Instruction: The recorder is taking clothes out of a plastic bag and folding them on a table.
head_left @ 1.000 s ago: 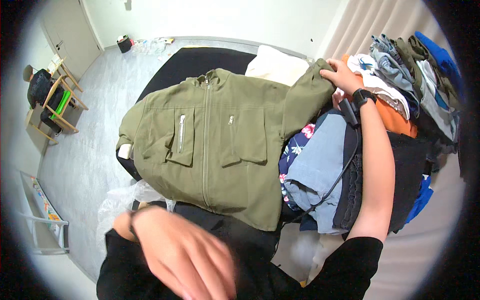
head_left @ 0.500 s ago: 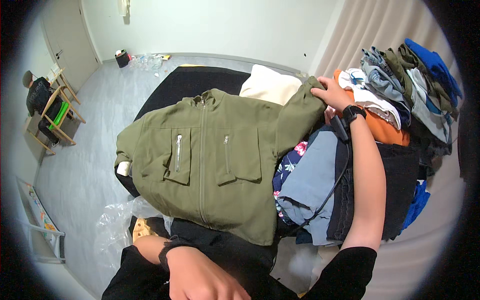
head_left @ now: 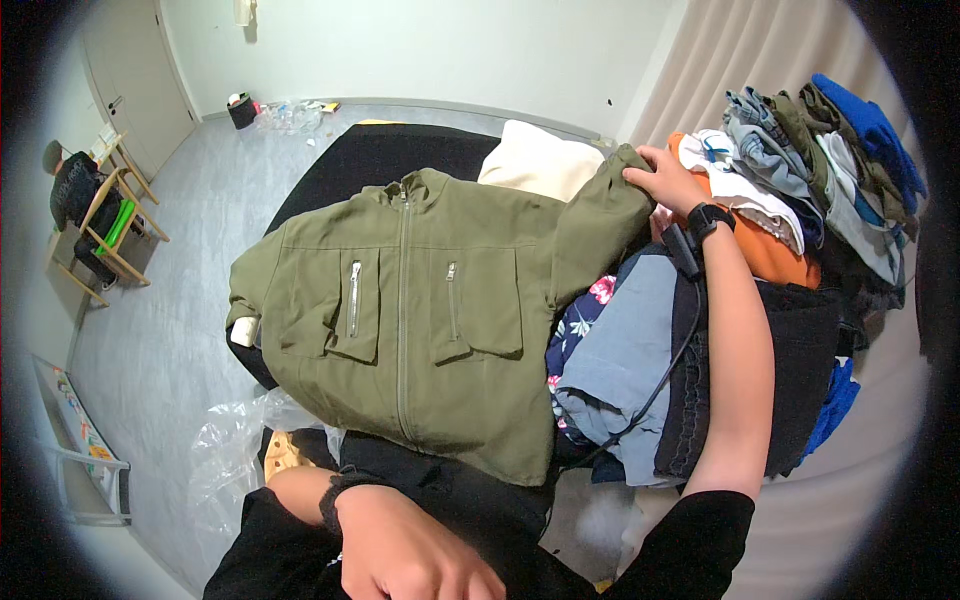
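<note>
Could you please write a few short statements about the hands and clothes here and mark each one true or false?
1. The right hand grips the sleeve of the green jacket. True.
2. The jacket's front zipper is fully undone. False: the zipper is closed down the front.
3. The left hand also grips the jacket. False: the left hand is apart from it, at the picture's lower edge.
4. A black watch is on the right wrist. True.
5. The cream cloth covers the jacket's pockets. False: the cream cloth lies beyond the jacket.
</note>
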### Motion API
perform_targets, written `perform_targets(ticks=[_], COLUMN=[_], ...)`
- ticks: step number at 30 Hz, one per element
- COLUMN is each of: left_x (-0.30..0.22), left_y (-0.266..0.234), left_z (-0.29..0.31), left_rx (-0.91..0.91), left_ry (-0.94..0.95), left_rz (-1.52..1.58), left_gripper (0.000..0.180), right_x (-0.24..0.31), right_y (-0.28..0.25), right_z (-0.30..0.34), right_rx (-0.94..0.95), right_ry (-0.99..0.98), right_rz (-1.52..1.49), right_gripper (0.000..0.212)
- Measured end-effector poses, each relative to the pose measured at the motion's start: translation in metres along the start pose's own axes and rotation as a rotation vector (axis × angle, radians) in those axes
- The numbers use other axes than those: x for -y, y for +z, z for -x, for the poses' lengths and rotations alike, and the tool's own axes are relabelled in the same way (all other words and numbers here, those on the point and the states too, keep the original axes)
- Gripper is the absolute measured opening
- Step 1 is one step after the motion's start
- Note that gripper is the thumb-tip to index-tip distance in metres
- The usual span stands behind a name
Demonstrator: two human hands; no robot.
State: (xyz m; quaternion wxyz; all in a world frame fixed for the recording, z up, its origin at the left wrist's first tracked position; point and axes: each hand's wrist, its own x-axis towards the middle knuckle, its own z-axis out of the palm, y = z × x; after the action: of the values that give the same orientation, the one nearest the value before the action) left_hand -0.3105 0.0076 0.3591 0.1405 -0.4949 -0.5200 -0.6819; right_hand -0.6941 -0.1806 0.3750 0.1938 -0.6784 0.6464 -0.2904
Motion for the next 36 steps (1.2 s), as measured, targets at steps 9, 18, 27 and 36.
perform_targets(ticks=[9,18,27,36], left_x=[0.001,-0.006,-0.132,-0.218], left_y=[0.002,0.0,0.013,0.021], left_z=[-0.003,0.001,0.15,0.294], left_rx=[-0.04,-0.028,-1.393,-1.953], left_ry=[0.022,0.007,-0.719,-1.388], left_rz=[0.013,-0.038,-1.305,-1.305], left_gripper=[0.027,0.025,0.025,0.052], right_x=[0.004,0.001,-0.016,-0.032], right_y=[0.0,-0.003,0.0,-0.001], right_z=[0.001,-0.001,-0.009,-0.019], right_rx=[0.014,0.035,0.029,0.051], right_ry=[0.016,0.031,-0.035,-0.071], right_rz=[0.031,0.075,0.019,-0.031], right_gripper=[0.032,0.034,0.038,0.033])
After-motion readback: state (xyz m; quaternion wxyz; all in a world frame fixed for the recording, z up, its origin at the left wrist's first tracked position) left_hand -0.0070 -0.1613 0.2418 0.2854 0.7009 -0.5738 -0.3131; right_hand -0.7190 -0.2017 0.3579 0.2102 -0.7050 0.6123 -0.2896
